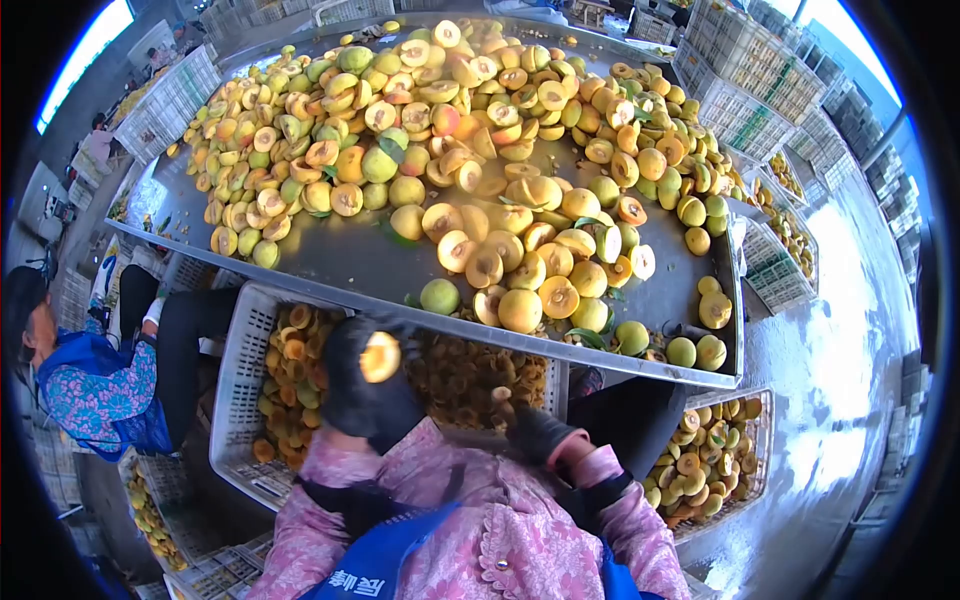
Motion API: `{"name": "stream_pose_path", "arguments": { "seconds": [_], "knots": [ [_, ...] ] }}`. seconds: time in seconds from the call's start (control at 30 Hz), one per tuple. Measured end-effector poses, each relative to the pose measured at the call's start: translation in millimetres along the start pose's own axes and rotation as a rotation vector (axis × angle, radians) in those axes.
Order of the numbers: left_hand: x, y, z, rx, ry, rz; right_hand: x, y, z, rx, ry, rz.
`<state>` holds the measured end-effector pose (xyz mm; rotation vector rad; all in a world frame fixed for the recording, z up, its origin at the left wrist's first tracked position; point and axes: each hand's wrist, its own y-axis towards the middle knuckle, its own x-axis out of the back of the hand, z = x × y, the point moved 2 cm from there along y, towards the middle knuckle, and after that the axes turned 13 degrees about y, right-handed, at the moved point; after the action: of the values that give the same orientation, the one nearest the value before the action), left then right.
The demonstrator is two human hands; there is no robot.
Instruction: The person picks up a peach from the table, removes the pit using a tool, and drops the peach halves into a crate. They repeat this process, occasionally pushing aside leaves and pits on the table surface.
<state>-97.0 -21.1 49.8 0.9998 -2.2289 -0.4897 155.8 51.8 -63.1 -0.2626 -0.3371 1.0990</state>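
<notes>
My left hand, in a dark glove and blurred by motion, holds a halved yellow fruit with its cut face up, above the crates in front of me. To its right my right hand, also dark-gloved, is closed around something small and pale at its fingertips, too blurred to name. Below and between the hands lies a crate of brown pits and scraps. Halved fruits fill the white crate at the left. Beyond them, a metal table bears a large heap of whole and halved fruits.
The table's raised front edge runs just beyond my hands. A crate of fruit stands at my right. A co-worker sits at the left. Stacked white crates rise at the back right, beside a wet floor.
</notes>
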Motion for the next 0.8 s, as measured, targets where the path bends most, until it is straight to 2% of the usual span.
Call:
{"name": "stream_pose_path", "arguments": {
  "seconds": [0.03,0.07,0.13,0.17,0.27,0.33,0.4,0.47,0.57,0.67,0.77,0.8],
  "knots": [
    [21,13,7,-0.053,0.258,0.058,-1,6,-15,0.011,-0.478,0.019],
    [45,14,44,-0.171,0.461,0.14,-7,11,-23,0.074,-0.654,0.154],
    [70,14,88,0.286,0.501,0.269,-15,22,-36,0.2,-1.01,0.433],
    [78,17,97,0.538,0.559,0.295,-15,25,-45,0.22,-0.91,0.338],
    [54,45,86,0.239,0.754,0.145,-12,28,-56,0.248,-0.651,0.113],
    [12,71,63,0.186,0.48,0.116,-8,24,-51,0.227,-0.537,0.05],
    [-39,88,60,0.321,0.383,0.275,-7,21,-57,0.267,-0.494,0.036],
    [-90,102,64,0.418,0.537,0.575,4,13,-23,0.195,-0.389,-0.001],
    [-140,94,81,0.255,0.613,0.391,17,1,8,0.175,-0.305,-0.056],
    [-140,95,91,0.406,0.28,0.449,22,-5,12,0.153,-0.182,-0.127],
    [-117,93,79,0.711,-0.523,0.469,24,-8,-3,0.131,0.122,-0.125],
    [-100,87,63,0.66,-0.575,0.474,24,-9,0,0.09,0.264,-0.126]
  ]
}}
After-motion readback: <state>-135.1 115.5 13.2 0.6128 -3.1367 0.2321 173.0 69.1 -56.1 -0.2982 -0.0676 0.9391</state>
